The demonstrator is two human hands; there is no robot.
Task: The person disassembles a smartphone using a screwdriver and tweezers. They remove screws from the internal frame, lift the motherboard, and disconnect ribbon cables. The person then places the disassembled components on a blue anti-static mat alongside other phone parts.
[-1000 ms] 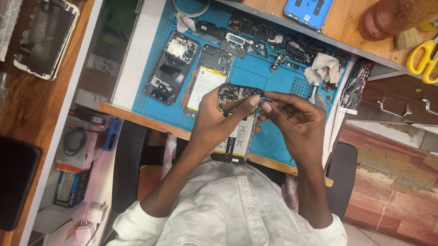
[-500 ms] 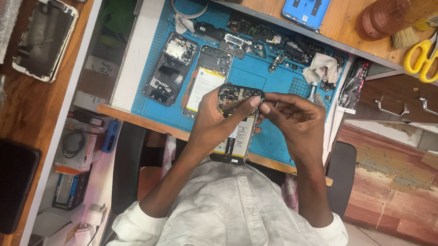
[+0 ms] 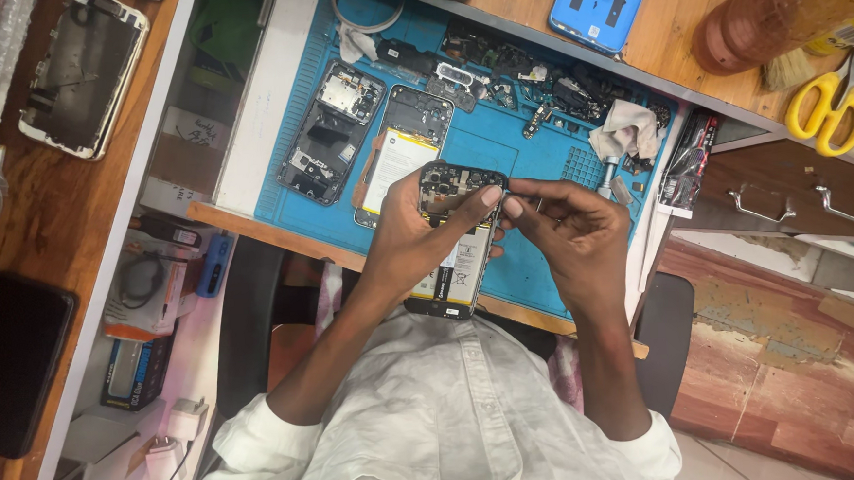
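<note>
Three opened phones show on the blue repair mat (image 3: 500,148): one opened phone (image 3: 459,258) under the fingers of the left hand (image 3: 417,236) and right hand (image 3: 568,237), a second opened phone (image 3: 398,154) just beyond the left fingertips, and a third opened phone (image 3: 329,133) further out to that side; two hands are at work. One pair of yellow scissors (image 3: 829,102), one brush (image 3: 788,70), one white cloth (image 3: 626,127) and one black phone (image 3: 10,359) lie well apart from the fingers.

One head camera looks steeply down, close over the blue mat (image 3: 529,147).
</note>
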